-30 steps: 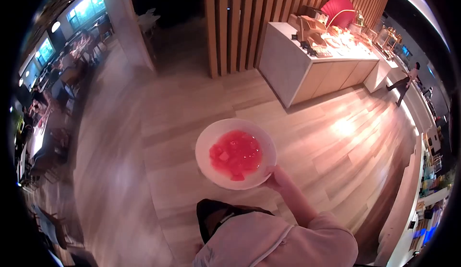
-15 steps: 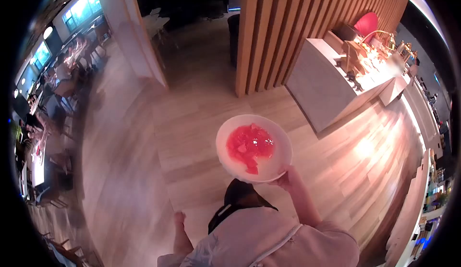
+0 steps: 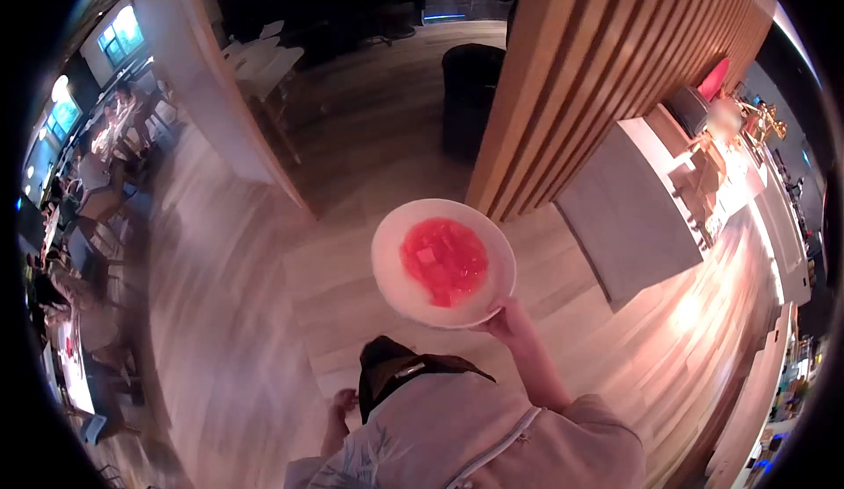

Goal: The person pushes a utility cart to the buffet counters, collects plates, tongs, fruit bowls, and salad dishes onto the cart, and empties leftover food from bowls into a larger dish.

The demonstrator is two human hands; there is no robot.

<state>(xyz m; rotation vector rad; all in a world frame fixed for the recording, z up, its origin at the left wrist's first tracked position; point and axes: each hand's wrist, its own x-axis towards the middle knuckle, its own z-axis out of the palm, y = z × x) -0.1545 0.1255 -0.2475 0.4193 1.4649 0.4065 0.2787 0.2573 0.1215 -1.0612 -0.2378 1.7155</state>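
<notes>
A wide white bowl (image 3: 391, 265) is out in front of my body, tilted slightly, with glossy red chunks of food in red liquid (image 3: 444, 262) pooled at its middle. My right hand (image 3: 501, 320) grips the bowl at its lower right rim, thumb at the edge and the other fingers hidden underneath. Low at my side hangs my left hand (image 3: 344, 403), small in view, its fingers loosely bent and no object visible in them. A dark cloth garment (image 3: 400, 370) at my waist stands close beside it.
A slatted wooden partition (image 3: 536, 84) rises ahead to the right, with a pale counter (image 3: 629, 216) beyond it. Straight ahead, a doorway shows a dark armchair (image 3: 470, 102) and a light table (image 3: 264, 62). People sit at tables along the left (image 3: 97, 164).
My view has moved forward, so the partition, armchair and doorway look nearer and the counter has slid right. The bowl, still in my right hand, sits slightly further left and higher.
</notes>
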